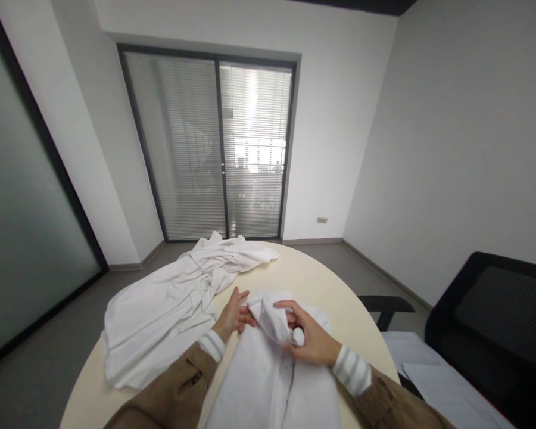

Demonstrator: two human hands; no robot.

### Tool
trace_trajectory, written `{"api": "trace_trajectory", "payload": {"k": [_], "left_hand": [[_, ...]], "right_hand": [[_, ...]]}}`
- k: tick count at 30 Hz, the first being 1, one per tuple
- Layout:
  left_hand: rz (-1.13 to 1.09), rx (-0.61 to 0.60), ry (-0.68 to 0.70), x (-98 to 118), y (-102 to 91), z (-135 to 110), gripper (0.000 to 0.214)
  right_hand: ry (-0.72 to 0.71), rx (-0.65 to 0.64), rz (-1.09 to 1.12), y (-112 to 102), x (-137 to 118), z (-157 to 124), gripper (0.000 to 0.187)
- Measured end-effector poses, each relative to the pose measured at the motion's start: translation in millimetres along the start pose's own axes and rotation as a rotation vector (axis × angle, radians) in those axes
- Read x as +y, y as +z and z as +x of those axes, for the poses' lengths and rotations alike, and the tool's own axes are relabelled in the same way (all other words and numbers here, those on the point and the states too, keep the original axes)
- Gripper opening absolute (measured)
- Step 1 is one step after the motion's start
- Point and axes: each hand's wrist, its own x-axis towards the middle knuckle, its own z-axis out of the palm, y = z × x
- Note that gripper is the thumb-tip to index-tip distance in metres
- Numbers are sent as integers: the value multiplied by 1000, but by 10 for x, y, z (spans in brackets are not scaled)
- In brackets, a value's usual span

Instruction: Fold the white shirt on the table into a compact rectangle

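A white shirt (254,381) lies on the round table in front of me, its lower part running out of view at the bottom. At its far end the cloth is bunched up into a raised fold that looks like the collar. My right hand (312,338) is closed around the right side of this fold, with a small bit of cloth poking out between thumb and fingers. My left hand (232,316) is at the fold's left edge, fingertips touching the cloth, thumb raised and apart from it.
A second white cloth garment (161,322) lies crumpled over the left side of the cream table (304,268). To the right stands a black mesh chair (491,322) with papers (446,381) on its seat. Glass panels with blinds (178,149) fill the far wall.
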Motion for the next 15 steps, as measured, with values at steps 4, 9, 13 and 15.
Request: {"api": "trace_trajectory", "payload": {"k": [4, 9, 13, 15], "left_hand": [[110, -39, 22, -24, 0, -23, 58], [128, 49, 72, -68, -62, 40, 26], [59, 174, 118, -31, -182, 97, 15], [20, 216, 144, 5, -226, 105, 9]], "right_hand": [[95, -151, -7, 28, 76, 10, 91], [80, -209, -195, -27, 222, 130, 87], [57, -119, -358, -94, 374, 286, 78], [49, -51, -424, -118, 444, 351, 75]]}}
